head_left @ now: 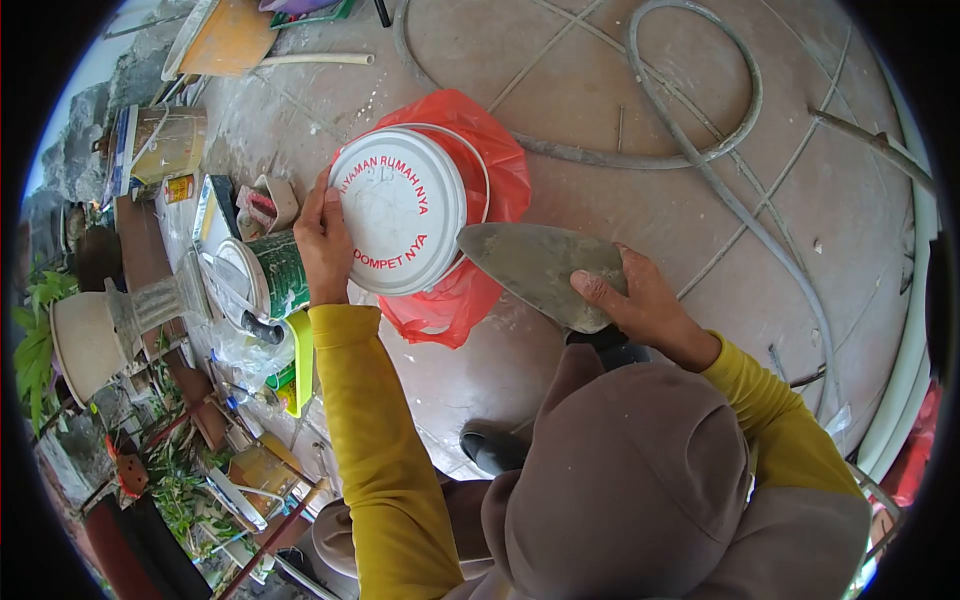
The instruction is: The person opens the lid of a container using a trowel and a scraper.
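A paint bucket [385, 215] with a white lid and red lettering is on the floor, its thin handle lying to the right. Around and under it spreads a red plastic bag [500, 165]. My left hand [324, 240] is closed on the left edge of the lidded bucket. In my right hand [645, 305] is a trowel [530, 262] with a grey, worn blade, my thumb lying on the blade. The trowel's tip is at the right edge of the lid; whether it touches cannot be made out.
A green paint can [283, 275] stands left of the bucket, beside a stone baluster [150, 310] and plants [40, 350]. A grey hose [740, 205] loops across the tiled floor [560, 90]. An orange tub [235, 45] is at the upper left.
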{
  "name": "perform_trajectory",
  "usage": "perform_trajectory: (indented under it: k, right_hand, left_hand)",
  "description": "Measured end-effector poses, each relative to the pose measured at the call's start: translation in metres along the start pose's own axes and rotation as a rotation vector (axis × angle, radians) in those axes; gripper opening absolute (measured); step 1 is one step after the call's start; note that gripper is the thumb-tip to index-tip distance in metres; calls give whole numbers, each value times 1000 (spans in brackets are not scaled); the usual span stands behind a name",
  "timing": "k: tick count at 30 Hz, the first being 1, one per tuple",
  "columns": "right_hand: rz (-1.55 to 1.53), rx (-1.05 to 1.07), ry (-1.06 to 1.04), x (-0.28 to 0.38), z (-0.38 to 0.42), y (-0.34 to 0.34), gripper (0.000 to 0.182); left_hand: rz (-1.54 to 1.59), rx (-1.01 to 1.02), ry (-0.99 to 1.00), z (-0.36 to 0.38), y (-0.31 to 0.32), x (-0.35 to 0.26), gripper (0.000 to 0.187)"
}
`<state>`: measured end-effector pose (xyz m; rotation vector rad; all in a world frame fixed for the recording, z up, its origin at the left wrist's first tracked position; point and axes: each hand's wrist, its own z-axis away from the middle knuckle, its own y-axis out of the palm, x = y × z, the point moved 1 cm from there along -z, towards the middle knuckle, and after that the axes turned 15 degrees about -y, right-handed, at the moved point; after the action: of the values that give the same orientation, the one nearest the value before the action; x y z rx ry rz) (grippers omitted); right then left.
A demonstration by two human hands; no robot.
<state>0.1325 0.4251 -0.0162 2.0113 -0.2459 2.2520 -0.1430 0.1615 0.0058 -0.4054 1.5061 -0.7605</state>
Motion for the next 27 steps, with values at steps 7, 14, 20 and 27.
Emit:
perform_trajectory:
  k: [7, 14, 20, 27]
  right_hand:
    - [108, -90, -74, -5, 14, 16, 63]
    - [431, -94, -150, -2, 17, 10, 69]
    - [196, -14, -113, 10, 18, 6, 67]
    - [349, -108, -206, -11, 24, -26, 78]
  left_hand:
    - [4, -44, 20, 2, 0, -1, 37]
    - [129, -122, -108, 5, -1, 11, 36]
    - [61, -401, -159, 13, 1, 25, 33]
    - [-12, -485, -210, 39, 14, 24, 37]
